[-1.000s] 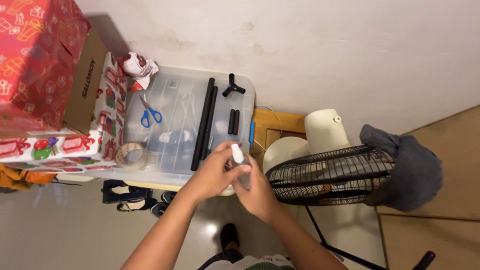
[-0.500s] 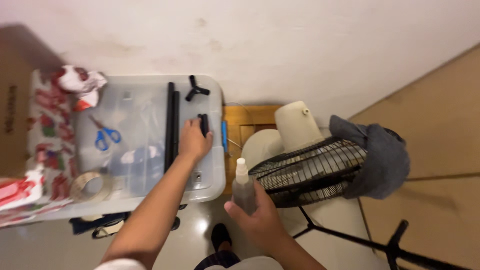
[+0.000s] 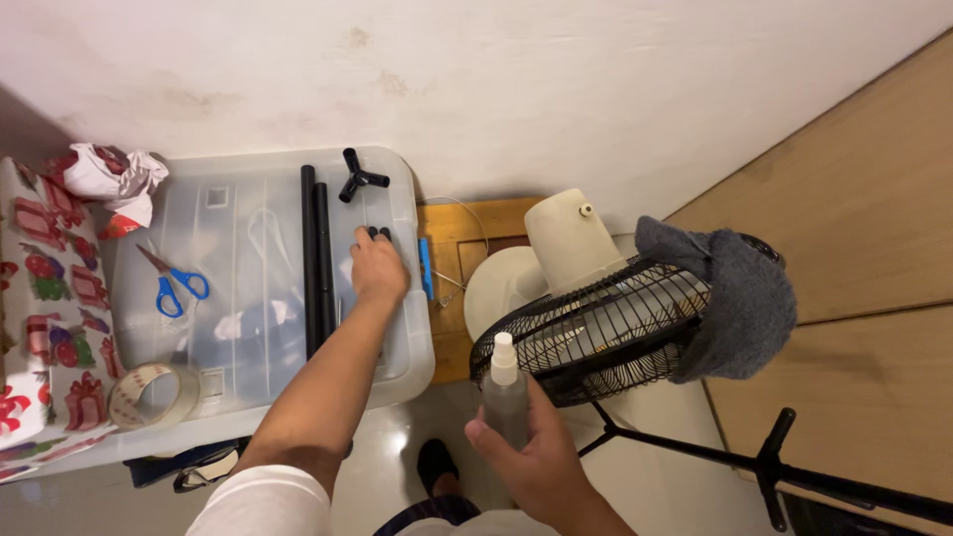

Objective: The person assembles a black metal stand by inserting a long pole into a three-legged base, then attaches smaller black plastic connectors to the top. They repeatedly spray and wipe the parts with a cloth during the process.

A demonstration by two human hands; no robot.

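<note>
My left hand (image 3: 377,270) rests on the lid of a clear plastic storage box (image 3: 248,377), fingers closed over two short black tubes (image 3: 377,234). Beside it lie two long black rods (image 3: 316,260) and a black three-way connector (image 3: 359,177). My right hand (image 3: 531,452) holds a small grey spray bottle (image 3: 504,392) with a white nozzle upright, just in front of the black wire guard of a standing fan (image 3: 586,323). A grey cloth (image 3: 730,303) is draped over the right side of the fan guard.
On the box lid lie blue-handled scissors (image 3: 174,288), a roll of clear tape (image 3: 154,395) and crumpled paper (image 3: 114,177). A gift-wrapped box (image 3: 45,298) stands at the left. A small wooden stand (image 3: 462,248) sits behind the fan; a black tripod leg (image 3: 774,467) crosses the floor.
My left hand left the bottle and reached to the short black tubes on the lid. My right hand kept the bottle and moved toward the fan. The view swung right.
</note>
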